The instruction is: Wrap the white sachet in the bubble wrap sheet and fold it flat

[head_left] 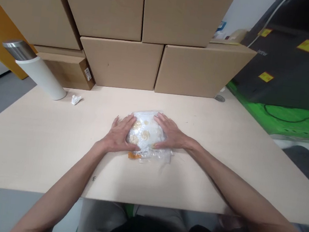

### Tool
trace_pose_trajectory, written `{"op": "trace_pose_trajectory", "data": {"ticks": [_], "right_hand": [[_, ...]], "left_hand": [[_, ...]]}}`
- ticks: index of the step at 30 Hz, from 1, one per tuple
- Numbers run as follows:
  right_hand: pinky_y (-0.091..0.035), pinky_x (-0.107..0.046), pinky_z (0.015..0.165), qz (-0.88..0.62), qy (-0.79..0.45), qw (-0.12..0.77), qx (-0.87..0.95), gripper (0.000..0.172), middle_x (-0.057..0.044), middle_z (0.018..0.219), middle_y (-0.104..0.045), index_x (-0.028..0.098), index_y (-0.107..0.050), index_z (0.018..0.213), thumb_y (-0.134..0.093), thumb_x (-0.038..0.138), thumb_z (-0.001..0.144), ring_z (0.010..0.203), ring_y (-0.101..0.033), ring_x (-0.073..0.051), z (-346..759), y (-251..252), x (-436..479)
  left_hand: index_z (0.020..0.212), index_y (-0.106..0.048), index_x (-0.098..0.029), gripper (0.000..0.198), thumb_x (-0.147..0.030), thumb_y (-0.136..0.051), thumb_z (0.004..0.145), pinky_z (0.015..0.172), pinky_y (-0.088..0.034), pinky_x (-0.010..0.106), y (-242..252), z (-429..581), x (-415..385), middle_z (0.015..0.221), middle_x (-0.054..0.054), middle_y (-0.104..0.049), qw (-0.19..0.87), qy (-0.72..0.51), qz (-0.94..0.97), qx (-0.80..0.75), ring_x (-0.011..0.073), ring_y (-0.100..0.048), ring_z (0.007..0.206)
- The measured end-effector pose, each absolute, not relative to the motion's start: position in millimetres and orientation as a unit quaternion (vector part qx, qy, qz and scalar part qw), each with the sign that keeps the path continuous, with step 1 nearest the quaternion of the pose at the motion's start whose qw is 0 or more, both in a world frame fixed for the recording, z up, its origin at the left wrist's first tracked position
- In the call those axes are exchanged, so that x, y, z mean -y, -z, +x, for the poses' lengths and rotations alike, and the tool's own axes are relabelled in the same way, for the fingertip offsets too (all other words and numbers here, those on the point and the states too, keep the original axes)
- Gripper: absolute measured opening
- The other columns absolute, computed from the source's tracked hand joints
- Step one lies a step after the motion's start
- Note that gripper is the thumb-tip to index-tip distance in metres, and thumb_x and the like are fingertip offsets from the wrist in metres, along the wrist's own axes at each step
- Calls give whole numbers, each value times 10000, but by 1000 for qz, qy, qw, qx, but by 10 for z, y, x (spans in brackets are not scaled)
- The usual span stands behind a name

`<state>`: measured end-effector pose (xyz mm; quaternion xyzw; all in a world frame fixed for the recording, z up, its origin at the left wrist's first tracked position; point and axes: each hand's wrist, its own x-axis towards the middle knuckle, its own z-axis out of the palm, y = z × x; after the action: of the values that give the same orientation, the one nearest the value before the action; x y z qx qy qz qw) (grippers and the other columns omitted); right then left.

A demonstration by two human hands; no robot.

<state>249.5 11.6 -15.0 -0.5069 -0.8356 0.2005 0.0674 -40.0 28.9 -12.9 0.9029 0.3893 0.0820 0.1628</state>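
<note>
A white package with yellowish round spots, covered in clear bubble wrap [147,132], lies on the table in front of me. My left hand [119,133] grips its left side, thumb along the near edge and fingers on the far left. On the opposite side my right hand [169,134] holds it in the same way, fingers at the far right corner and thumb near the front. Loose clear wrap [155,155] sticks out toward me, with an orange-brown piece [134,155] at its left end. What is inside the wrap cannot be made out.
Stacked cardboard boxes [121,64] line the back of the pale table [55,149]. At the left stands a white bottle with a metal cap [43,77], beside a crumpled white scrap [76,100]. A small grey object [219,98] lies at the back right.
</note>
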Motion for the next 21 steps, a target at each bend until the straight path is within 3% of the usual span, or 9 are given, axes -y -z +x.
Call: {"op": "trace_pose_trajectory", "data": {"ticks": [3,7,12,18,21], "right_hand": [[-95,-628,1192,-532,-157,52,830,1097,-185,1659,-52,194,-95,1595,-465,834,784,1524,-23,-375,2392,29,-37],[-76,-603,1202,-552,-84,99,824,823,-161,1661,-66,178,-173,1586,-241,696,951,1532,-26,-328,2091,15,54],[-113,-624,1182,-542,-77,125,827,728,-170,1652,-133,189,-267,1568,-243,627,987,1530,-85,-324,1867,186,75],[-107,-664,1156,-554,-85,136,817,723,-195,1647,-129,183,-269,1568,-279,612,987,1524,-104,-347,1885,255,49],[-97,-651,1164,-554,-104,156,811,726,-184,1645,-157,197,-308,1555,-320,629,971,1523,-125,-336,1883,240,15]], "left_hand": [[1588,-96,-189,1179,-759,-640,710,1194,45,614,143,-397,-278,1647,209,-112,165,-92,900,-394,362,-99,1526],[1586,-126,-197,1167,-739,-661,702,1191,29,618,180,-387,-258,1650,193,-120,161,-104,891,-411,384,-73,1523],[1589,-124,-193,1182,-746,-657,691,1176,46,638,190,-382,-252,1656,175,-113,151,-108,889,-418,405,-26,1521],[1592,-51,-133,1261,-759,-656,680,1171,50,640,149,-380,-278,1647,212,-112,171,-95,882,-428,416,-12,1517],[1592,-82,-147,1207,-749,-640,708,1163,51,651,165,-409,-306,1648,205,-120,166,-91,884,-427,417,-12,1517]]}}
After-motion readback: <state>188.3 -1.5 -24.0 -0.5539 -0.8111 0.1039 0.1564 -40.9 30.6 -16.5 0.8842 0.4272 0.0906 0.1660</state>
